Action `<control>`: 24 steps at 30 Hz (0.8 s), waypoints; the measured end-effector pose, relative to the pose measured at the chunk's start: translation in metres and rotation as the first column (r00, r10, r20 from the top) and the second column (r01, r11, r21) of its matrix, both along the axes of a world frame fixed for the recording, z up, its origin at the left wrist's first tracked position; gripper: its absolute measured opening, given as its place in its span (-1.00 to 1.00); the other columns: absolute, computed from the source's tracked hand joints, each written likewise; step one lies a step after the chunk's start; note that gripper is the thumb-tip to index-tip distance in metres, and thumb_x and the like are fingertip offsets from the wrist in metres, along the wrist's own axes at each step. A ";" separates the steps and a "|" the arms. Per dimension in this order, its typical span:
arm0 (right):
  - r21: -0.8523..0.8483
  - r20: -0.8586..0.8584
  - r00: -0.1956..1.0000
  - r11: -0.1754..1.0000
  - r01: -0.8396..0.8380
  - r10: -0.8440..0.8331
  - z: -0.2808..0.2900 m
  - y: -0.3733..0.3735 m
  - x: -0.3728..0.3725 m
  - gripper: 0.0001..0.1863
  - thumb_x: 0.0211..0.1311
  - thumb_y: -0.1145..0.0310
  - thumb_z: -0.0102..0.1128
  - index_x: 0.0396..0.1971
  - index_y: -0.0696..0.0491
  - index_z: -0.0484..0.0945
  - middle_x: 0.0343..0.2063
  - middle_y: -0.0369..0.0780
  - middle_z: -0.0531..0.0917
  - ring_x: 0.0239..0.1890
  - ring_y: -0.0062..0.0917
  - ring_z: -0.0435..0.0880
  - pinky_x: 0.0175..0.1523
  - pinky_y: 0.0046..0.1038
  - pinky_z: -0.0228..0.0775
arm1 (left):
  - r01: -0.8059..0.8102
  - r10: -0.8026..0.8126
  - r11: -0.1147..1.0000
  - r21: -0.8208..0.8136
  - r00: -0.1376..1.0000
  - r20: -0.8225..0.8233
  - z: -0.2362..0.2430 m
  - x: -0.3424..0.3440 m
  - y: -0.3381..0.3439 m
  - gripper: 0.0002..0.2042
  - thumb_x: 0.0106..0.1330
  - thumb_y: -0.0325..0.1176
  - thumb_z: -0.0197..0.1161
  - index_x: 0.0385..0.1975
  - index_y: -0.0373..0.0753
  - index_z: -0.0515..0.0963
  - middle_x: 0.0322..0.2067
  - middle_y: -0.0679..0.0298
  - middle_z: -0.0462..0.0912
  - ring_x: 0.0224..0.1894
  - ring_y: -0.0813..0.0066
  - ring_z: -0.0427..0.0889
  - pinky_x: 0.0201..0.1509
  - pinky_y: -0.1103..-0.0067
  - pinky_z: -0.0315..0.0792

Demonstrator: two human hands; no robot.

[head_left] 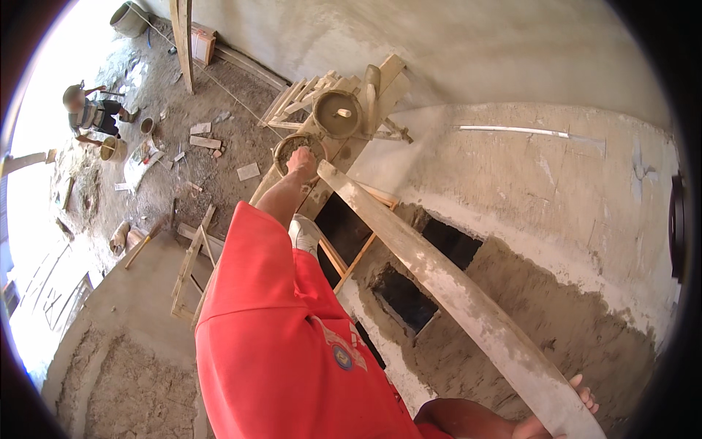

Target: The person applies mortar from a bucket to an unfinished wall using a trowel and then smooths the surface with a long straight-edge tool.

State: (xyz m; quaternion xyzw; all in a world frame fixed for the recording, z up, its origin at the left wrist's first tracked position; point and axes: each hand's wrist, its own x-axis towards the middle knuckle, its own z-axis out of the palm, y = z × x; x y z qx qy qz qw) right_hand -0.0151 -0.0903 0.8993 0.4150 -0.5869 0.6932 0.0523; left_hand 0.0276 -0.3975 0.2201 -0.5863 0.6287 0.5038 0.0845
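Observation:
My left hand (300,160) reaches into the nearer round bucket (280,155) of grey mix on the plank scaffold, fingers curled; what they hold is too small to make out. A second bucket (333,128) of mix with a pale handle sticking up stands just beyond it. My right hand (556,410), at the lower right, grips a long mortar-stained board (453,293) that runs diagonally up to beside the nearer bucket.
The plank platform (389,73) abuts a plastered wall (541,175) with dark openings (450,241). Below at left, a person (95,113) crouches by a pail (113,149) on rubble-strewn ground. A wooden post (181,44) rises at the top; timber frames (189,271) lean lower left.

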 end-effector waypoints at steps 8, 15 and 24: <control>0.063 -0.144 0.977 0.984 0.165 -0.154 -0.006 0.011 0.004 -0.20 -0.07 0.33 0.11 0.20 0.36 0.08 0.12 0.22 0.24 0.23 0.10 0.14 0.26 0.37 -0.20 | 0.259 -0.253 0.944 -0.204 0.966 0.051 0.020 -0.004 -0.012 -0.79 0.13 -0.41 0.05 -0.31 -0.20 0.62 -0.19 0.07 0.64 -0.03 0.11 0.57 0.19 0.09 0.18; 0.066 -0.051 0.943 0.941 0.333 -0.330 -0.007 0.030 0.017 -0.18 -0.14 0.43 0.21 0.21 0.22 0.10 -0.03 -0.04 0.33 0.11 -0.16 0.29 0.33 0.14 -0.08 | 0.357 -0.360 0.922 -0.146 0.933 0.009 -0.006 -0.002 -0.016 -0.67 0.12 -0.29 0.12 -0.08 -0.16 0.52 -0.10 0.03 0.60 0.06 0.06 0.51 0.22 0.01 0.12; 0.151 0.062 0.877 0.873 0.464 -0.476 -0.038 0.063 0.035 -0.23 -0.08 0.37 0.18 0.18 0.30 0.11 -0.02 -0.09 0.30 0.11 -0.22 0.28 0.40 0.02 -0.12 | 0.482 -0.481 0.876 0.027 0.868 0.127 0.009 0.025 -0.040 -0.41 0.18 -0.33 0.07 0.28 0.01 0.15 -0.01 0.07 0.56 0.13 0.14 0.48 0.31 0.01 0.00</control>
